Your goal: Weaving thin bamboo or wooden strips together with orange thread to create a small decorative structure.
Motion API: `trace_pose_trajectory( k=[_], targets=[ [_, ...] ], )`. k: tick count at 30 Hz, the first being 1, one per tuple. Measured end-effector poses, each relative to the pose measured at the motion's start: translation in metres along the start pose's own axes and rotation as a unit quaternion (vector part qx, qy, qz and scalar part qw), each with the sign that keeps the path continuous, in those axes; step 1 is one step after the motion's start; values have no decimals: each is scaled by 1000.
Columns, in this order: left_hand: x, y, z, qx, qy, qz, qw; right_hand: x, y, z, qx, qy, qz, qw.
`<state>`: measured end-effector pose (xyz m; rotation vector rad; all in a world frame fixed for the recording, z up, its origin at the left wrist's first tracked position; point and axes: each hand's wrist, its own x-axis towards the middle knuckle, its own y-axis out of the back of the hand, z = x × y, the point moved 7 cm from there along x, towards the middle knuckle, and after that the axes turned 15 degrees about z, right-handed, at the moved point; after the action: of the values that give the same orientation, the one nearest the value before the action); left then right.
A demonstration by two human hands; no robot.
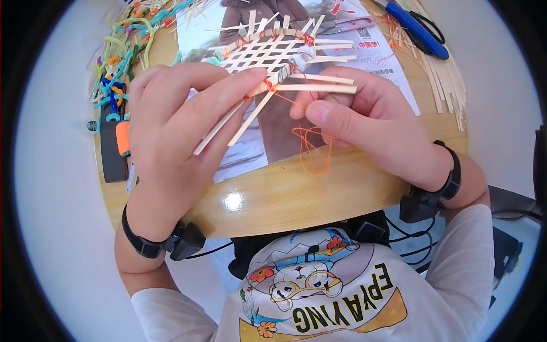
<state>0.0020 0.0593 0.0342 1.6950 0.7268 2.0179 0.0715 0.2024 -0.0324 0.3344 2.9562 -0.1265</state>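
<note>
A small openwork lattice (263, 55) of pale, flat bamboo-like strips is raised over a printed sheet, its loose strip ends sticking out all round. My left hand (176, 117) grips its near left edge, thumb on top where a rim strip is bound with orange thread. Close to the near right edge, my right hand (373, 114) pinches the orange thread (317, 172) between thumb and forefinger. The thread runs taut from the lattice's near corner to those fingertips, and its slack tail loops below them. Whether a needle is in the pinch cannot be seen.
Blue-handled pliers (419, 29) and a bundle of loose strips (449, 85) lie at the right. Pink-handled scissors (358, 24) rest on the printed sheet (393, 85). At the left are colourful fuzzy stems (142, 35), an orange thread spool (122, 137) and a long dark object (113, 159).
</note>
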Motion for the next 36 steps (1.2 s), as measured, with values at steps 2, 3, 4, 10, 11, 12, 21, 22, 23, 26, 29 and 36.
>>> trace_pose_trajectory(
  k=[2, 3, 4, 10, 11, 12, 21, 22, 23, 26, 29, 36],
  targets=[
    [-1, 0, -1, -3, 5, 5, 1000, 1, 2, -3, 11, -7, 11, 1000],
    [-1, -1, 0, -11, 8, 1, 1000, 1, 4, -3, 24, -16, 20, 999],
    [-2, 0, 0, -18, 11, -4, 1000, 2, 4, -4, 23, -15, 20, 999],
    [-3, -3, 2, -36, -17, 2, 999, 2, 7, 0, 59, -25, 29, 998],
    [-3, -4, 2, -36, -17, 3, 999, 1, 8, -1, 59, -21, 30, 998],
    [-3, -3, 2, -33, -17, 10, 999, 0, 9, -3, 60, -17, 31, 998],
    [-5, -1, -5, -19, 34, 16, 999, -3, 16, -13, 38, 87, 44, 995],
    [-6, 0, -6, -11, 41, 11, 999, -3, 16, -15, 39, 86, 44, 995],
    [-7, -1, -6, -11, 42, 10, 999, -2, 18, -15, 34, 68, 57, 995],
    [-6, 2, -12, -12, 76, 51, 996, 0, 22, -14, 51, 57, 64, 995],
    [-6, 2, -15, -20, 92, 45, 995, 4, 24, -14, 55, 69, 59, 994],
    [-5, 5, -27, -5, 107, 82, 991, 31, 66, -25, -136, 154, 141, 969]
  ],
)
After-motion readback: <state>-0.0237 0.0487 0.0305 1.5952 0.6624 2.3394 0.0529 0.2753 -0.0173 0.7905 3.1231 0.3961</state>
